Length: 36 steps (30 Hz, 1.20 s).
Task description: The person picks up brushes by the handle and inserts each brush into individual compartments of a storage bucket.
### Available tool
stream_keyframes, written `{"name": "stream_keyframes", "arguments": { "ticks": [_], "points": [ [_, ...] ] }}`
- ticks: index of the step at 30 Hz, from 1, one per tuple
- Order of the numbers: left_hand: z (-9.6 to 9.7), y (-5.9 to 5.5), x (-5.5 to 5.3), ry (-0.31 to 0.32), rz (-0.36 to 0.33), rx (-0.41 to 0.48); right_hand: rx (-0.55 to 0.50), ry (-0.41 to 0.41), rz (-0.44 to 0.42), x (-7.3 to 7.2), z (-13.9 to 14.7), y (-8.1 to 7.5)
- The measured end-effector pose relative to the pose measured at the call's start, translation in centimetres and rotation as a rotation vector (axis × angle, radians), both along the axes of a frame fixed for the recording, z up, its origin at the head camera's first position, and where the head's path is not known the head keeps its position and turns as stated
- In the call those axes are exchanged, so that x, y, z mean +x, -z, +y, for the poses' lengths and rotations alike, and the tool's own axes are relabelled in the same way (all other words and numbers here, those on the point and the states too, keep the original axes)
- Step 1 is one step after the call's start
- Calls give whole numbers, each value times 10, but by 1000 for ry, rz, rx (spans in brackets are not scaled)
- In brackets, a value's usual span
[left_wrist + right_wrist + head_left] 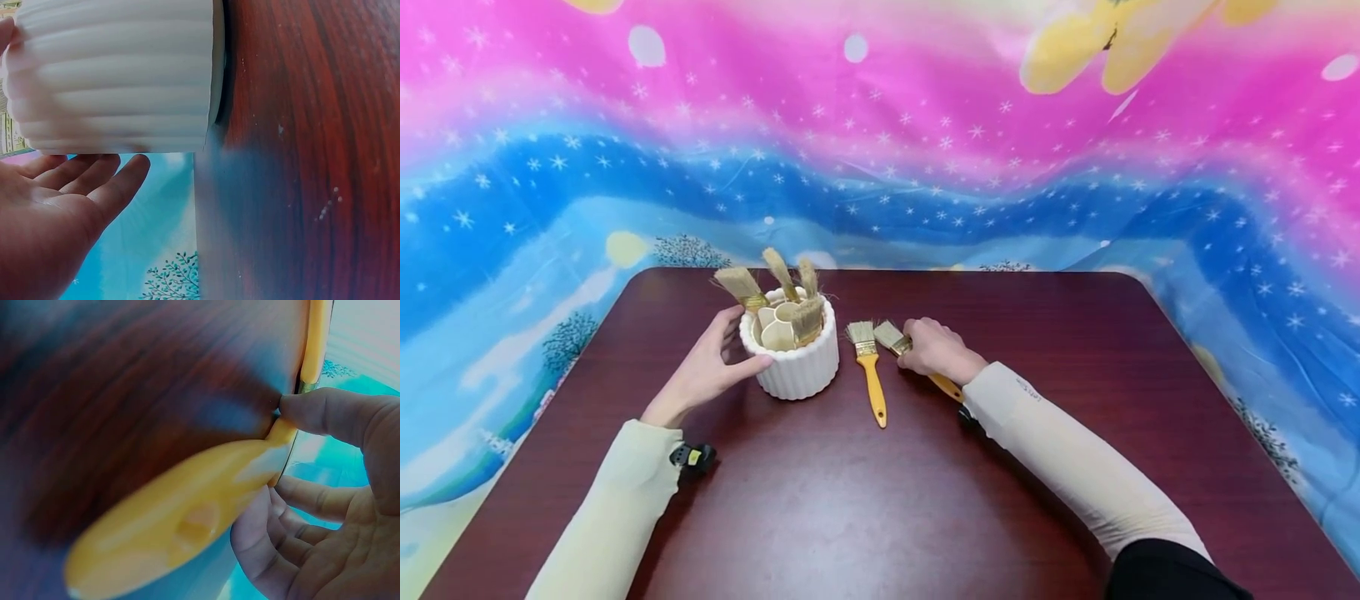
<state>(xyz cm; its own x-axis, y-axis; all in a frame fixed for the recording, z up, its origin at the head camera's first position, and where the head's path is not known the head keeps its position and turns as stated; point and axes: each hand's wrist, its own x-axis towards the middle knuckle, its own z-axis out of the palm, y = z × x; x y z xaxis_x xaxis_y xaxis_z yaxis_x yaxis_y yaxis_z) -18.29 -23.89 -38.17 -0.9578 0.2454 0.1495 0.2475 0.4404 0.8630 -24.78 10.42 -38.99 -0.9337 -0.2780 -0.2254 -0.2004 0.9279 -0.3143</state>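
Note:
A white ribbed pot (797, 375) stands on the table, with several bristle paintbrushes (741, 283) upright in its divided insert (777, 335). My left hand (707, 367) holds the pot's left side, its thumb near the front rim and its fingers further back; the left wrist view shows these fingers (119, 175) along the ribbed wall. A yellow-handled paintbrush (869, 379) lies flat right of the pot. Beside it, my right hand (936, 350) pinches a second yellow-handled paintbrush (169, 512) around its neck, bristles pointing left and away. The hand hides the middle of this brush.
The dark reddish table (865, 517) has its far edge just behind the pot. A colourful cloth backdrop (880, 183) hangs around the back and sides. Small black devices (694, 457) are strapped under both wrists.

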Motion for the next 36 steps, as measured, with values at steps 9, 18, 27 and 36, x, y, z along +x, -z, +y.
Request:
{"name": "stream_keyframes", "arguments": {
  "ticks": [9,18,27,36],
  "points": [
    [-1,-2,1,-26,-7,6,-5,13,1,0,-1,-1],
    [0,-4,2,-10,-15,14,0,16,6,-1,0,0],
    [1,-1,-1,22,33,7,4,24,6,0,0,-1],
    [1,-2,1,16,12,15,1,31,6,1,0,-1]
  ]
}}
